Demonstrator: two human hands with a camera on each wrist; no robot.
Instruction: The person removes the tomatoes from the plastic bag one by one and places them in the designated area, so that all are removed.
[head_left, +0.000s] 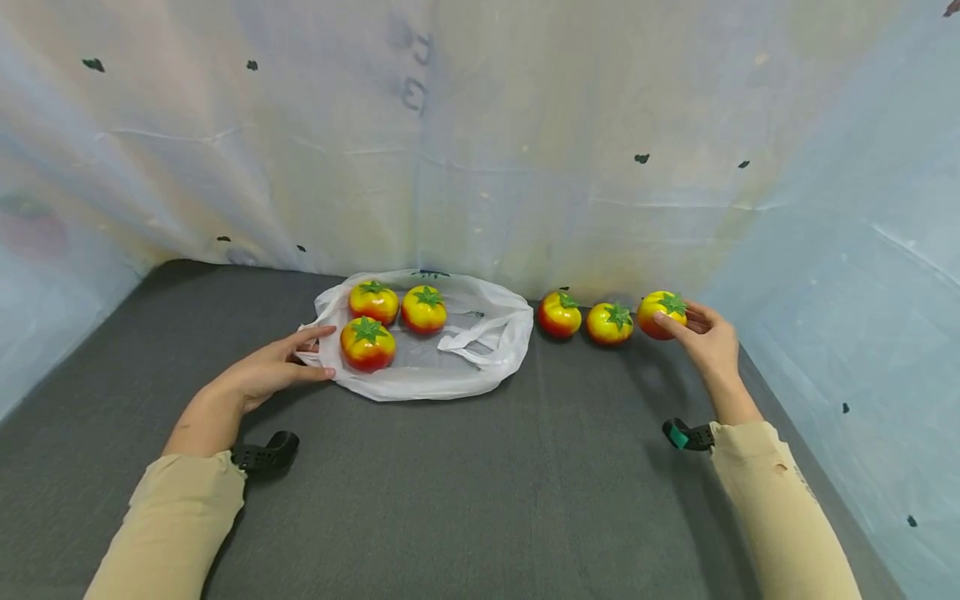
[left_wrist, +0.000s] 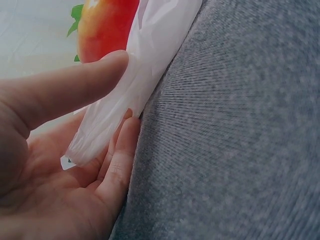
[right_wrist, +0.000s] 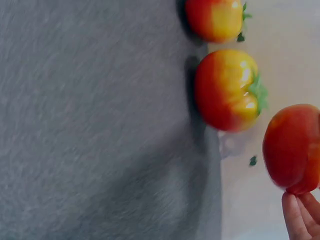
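Observation:
A white plastic bag point(head_left: 420, 387) lies spread with its mouth up, three red-and-yellow toy tomatoes point(head_left: 367, 346) inside its left part. At its left end is my left hand point(head_left: 277, 367); in the left wrist view a bunched strip of the bag point(left_wrist: 107, 120) passes between thumb and bent fingers. My right hand point(head_left: 708, 342) holds another toy tomato point(head_left: 658, 313) above the surface at the right, thumb on the near side. The right wrist view shows only fingertips beneath this tomato point(right_wrist: 292, 147). To its left rest two more tomatoes point(head_left: 609, 323).
Dark grey cloth point(head_left: 450, 500) covers the work surface. A pale sheet point(head_left: 480, 167) with small dark marks rises behind it, and the two loose tomatoes rest close to its foot. A bluish sheet point(head_left: 862, 333) stands along the right side. A loose bag handle point(head_left: 468, 346) lies across the bag's mouth.

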